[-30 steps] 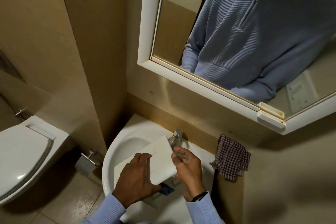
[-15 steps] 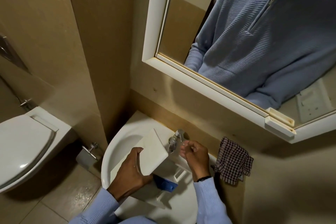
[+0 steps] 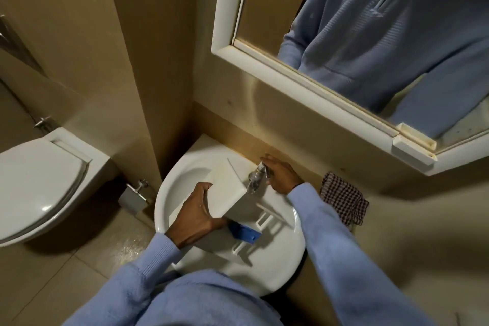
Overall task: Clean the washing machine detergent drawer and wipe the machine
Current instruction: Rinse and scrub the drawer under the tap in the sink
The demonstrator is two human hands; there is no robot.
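A white detergent drawer (image 3: 227, 190) with a blue insert (image 3: 244, 233) lies tilted inside the white round sink (image 3: 280, 267). My left hand (image 3: 195, 214) grips its front panel from the left side. My right hand (image 3: 280, 174) is at the chrome tap (image 3: 256, 177) at the back of the sink, fingers curled round the tap handle. The drawer's panel edge sits just under the tap spout. No running water is visible.
A checked cloth (image 3: 344, 198) hangs on the wall right of the sink. A white-framed mirror (image 3: 317, 92) is above. A toilet (image 3: 39, 185) stands at left, with a chrome paper holder (image 3: 135, 193) between it and the sink.
The view has tilted down. My right hand reached further back onto the tap. My left hand turned the drawer so that its compartments show.
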